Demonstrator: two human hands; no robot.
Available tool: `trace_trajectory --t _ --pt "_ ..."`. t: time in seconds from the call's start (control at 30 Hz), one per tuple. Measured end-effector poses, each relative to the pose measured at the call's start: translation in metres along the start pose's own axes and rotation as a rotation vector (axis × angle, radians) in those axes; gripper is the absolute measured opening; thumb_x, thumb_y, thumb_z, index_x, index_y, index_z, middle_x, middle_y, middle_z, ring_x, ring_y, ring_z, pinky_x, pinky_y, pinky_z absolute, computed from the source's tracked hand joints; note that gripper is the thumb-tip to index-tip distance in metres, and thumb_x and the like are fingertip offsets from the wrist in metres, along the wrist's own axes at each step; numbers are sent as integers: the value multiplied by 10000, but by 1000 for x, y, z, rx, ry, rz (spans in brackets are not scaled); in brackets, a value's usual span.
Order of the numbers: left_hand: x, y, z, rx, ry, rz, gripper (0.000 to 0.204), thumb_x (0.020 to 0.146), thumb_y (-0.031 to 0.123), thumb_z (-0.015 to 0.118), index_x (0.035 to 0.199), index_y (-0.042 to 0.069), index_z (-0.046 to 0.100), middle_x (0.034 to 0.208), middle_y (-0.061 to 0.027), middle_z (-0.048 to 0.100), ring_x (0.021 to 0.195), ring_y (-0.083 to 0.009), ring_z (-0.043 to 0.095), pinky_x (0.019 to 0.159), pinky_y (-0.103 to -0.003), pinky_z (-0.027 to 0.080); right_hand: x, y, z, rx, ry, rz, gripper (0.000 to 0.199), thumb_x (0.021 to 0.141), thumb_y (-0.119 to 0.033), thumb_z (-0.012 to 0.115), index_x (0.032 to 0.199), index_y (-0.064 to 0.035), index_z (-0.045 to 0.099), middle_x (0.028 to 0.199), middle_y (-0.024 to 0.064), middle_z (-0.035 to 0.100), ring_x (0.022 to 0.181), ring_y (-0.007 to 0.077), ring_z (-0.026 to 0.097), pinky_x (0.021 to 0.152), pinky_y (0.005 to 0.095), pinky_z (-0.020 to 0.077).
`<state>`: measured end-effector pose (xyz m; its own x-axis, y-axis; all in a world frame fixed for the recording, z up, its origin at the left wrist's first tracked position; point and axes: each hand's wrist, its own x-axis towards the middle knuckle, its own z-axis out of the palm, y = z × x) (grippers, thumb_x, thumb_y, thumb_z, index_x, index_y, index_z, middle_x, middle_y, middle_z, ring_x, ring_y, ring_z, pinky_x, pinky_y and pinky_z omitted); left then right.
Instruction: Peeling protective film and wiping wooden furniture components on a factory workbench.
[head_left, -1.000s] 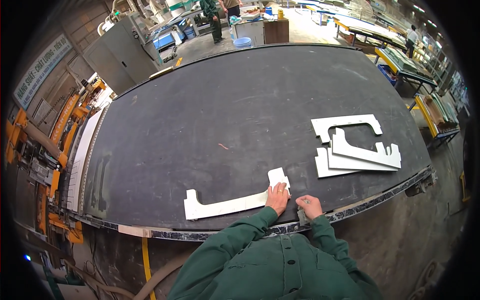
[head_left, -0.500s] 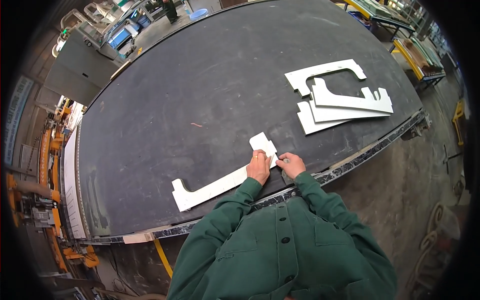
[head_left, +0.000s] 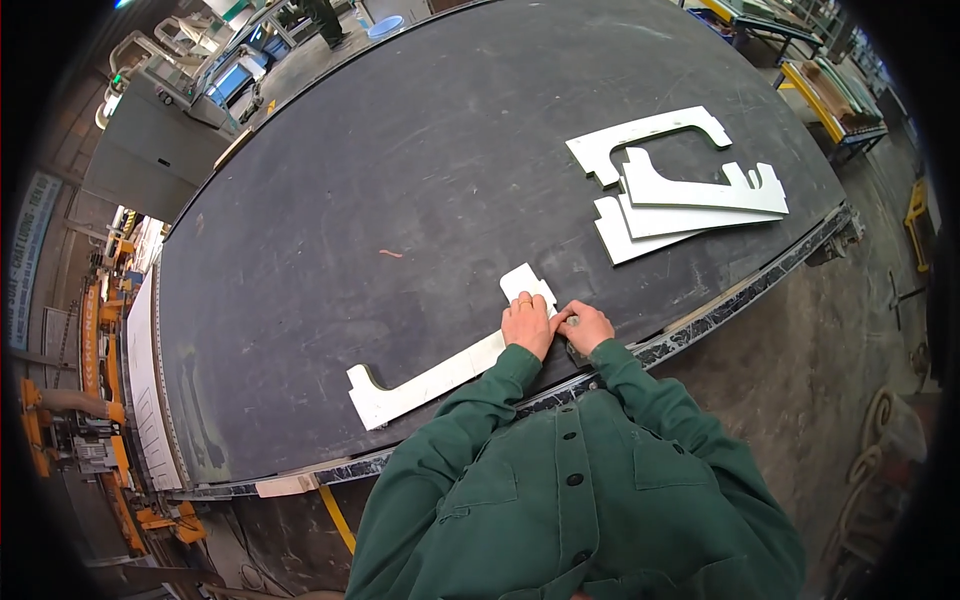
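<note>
Since the earlier frames we have leaned further over the near edge, so our green jacket (head_left: 590, 490) fills more of the lower view, while the long white cut-out piece (head_left: 440, 375) and both hands sit where they were on the dark surface (head_left: 400, 180). We cannot see what lies under the left hand (head_left: 527, 325): it covers the stretch where the strip meets its notched end, and only the tip of that end (head_left: 527, 283) shows just beyond the fingers. Our left fingers lie flat and close together, pressed down on the piece. The right hand (head_left: 583, 326) is curled just beside the left, its fingertips touching near the piece's edge; whether they pinch anything is too small to tell. From under the left fingers the strip runs back and to the left, ending in a hooked foot near the surface's rim. Well away from the fingers, to the right and farther out, a stack of white cut-out shapes (head_left: 680, 190) lies overlapping. Machinery at the left rim is bent and hard to make out.
</note>
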<state>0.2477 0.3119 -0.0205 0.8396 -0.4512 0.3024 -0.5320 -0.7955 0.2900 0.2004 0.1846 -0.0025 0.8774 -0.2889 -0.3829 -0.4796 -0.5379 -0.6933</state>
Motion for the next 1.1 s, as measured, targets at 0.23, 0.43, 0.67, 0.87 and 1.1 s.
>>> trace_trajectory --t 0.23,0.43,0.67,0.87,1.1 --pt "10 -18 3 -118 -187 60 370 740 398 646 767 37 568 829 -103 505 793 -289 528 628 -397 427 0 -8 -10 -16 -57 52 306 725 -334 686 930 -116 624 917 131 650 904 309 605 784 387 469" --pt "19 -22 0 -129 -313 134 294 778 308 621 789 16 589 864 -115 509 831 -285 541 658 -387 478 -3 -14 -7 -15 -47 59 305 740 -383 677 912 -137 623 903 126 650 889 309 607 761 394 470" --pt "13 -21 3 -143 -252 152 261 825 239 584 817 -15 523 859 -160 509 796 -318 558 619 -413 480 -1 -12 0 -100 -2 103 309 745 -408 663 886 -140 600 878 122 650 874 322 606 739 420 466" --pt "8 -25 13 -255 -164 49 270 836 230 578 779 -14 477 789 -188 522 701 -365 554 603 -431 455 -2 -13 0 -120 -20 97 301 752 -378 655 918 -132 605 891 117 652 883 317 605 741 420 467" --pt "5 -35 11 -580 -76 -26 206 841 178 592 787 23 466 701 -152 546 655 -352 543 584 -402 426 1 -19 -11 -140 -60 73 286 740 -365 662 930 -157 613 889 130 646 871 323 604 743 416 470"
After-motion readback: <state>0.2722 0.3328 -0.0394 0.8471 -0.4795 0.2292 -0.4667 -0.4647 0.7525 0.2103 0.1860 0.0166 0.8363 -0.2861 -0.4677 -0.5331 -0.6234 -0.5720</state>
